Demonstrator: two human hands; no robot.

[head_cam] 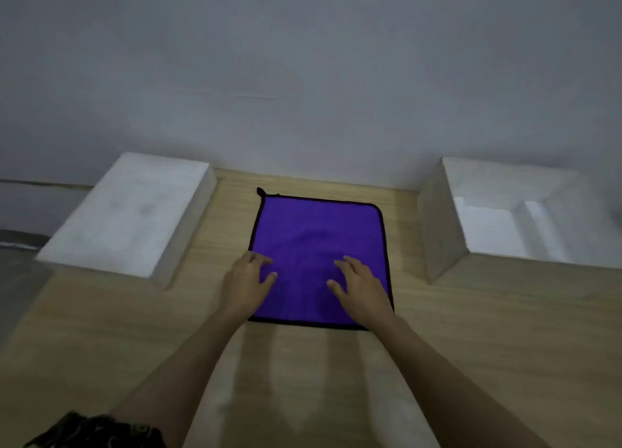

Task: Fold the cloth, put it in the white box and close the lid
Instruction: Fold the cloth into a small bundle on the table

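A purple cloth (pixel 313 232) with a black hem lies flat and unfolded on the wooden table, a small loop at its far left corner. My left hand (pixel 247 279) rests on the cloth's near left edge, fingers spread. On the near right part of the cloth lies my right hand (pixel 361 286), fingers also apart and flat. Neither hand grips the fabric. The white box (pixel 447 232) stands open at the right, its inside bare. A white lid (pixel 131 212) lies flat at the left of the cloth.
The wooden table (pixel 303 380) runs up to a grey wall at the back. Its left edge drops off beside the lid. A dark patterned sleeve (pixel 97 430) shows at the bottom left.
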